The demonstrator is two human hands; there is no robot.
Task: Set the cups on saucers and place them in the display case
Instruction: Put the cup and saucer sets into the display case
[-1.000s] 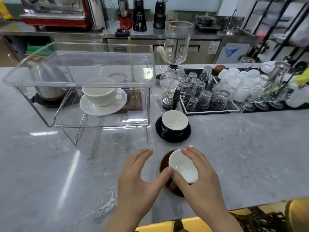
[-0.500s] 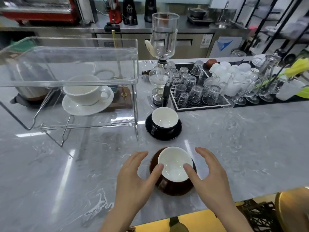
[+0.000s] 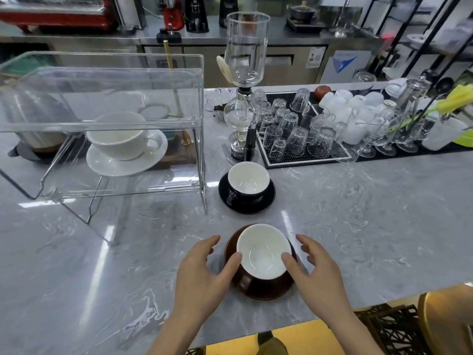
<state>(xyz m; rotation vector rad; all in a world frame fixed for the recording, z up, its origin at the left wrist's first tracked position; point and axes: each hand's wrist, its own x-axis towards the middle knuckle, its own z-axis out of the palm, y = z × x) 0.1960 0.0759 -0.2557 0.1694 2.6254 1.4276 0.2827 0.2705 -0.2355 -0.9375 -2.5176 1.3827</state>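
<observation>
At the far left of the grey marble counter [image 3: 358, 226] stands the clear display case [image 3: 107, 80], raised on thin legs. Inside it, toward its right half, a white cup [image 3: 120, 135] sits upright on a white saucer [image 3: 122, 163], handle pointing right. Behind the case, seen through its walls, a dark-based pot and a slim brass stand are visible.

Just right of the case's front leg, a black cup [image 3: 247, 181] with a white interior rests on a black saucer [image 3: 247, 203] — outside the case, on the bare counter. Behind it rises a glass siphon brewer [image 3: 244, 73], and to the right of that a black mat [image 3: 304, 160] holds rows of upturned glasses, with white cups and stemmed glasses farther along.

Nearest the camera, a brown cup [image 3: 263, 254] with a white interior sits on a brown saucer [image 3: 266, 290], its handle turned toward the viewer. The left hand [image 3: 202, 275] lies just left of the saucer, fingers spread and relaxed over the counter, its thumb tip touching the cup's left rim. The right hand [image 3: 317, 272] mirrors it on the other side — fingers loosely fanned apart, thumb tip resting on the right rim. Neither hand wraps the cup; only the thumbs meet it, and the other fingers stay clear of the saucer's edge.

At the bottom right, a yellow edge, a black crate and a gold-coloured stool seat show below the counter.
</observation>
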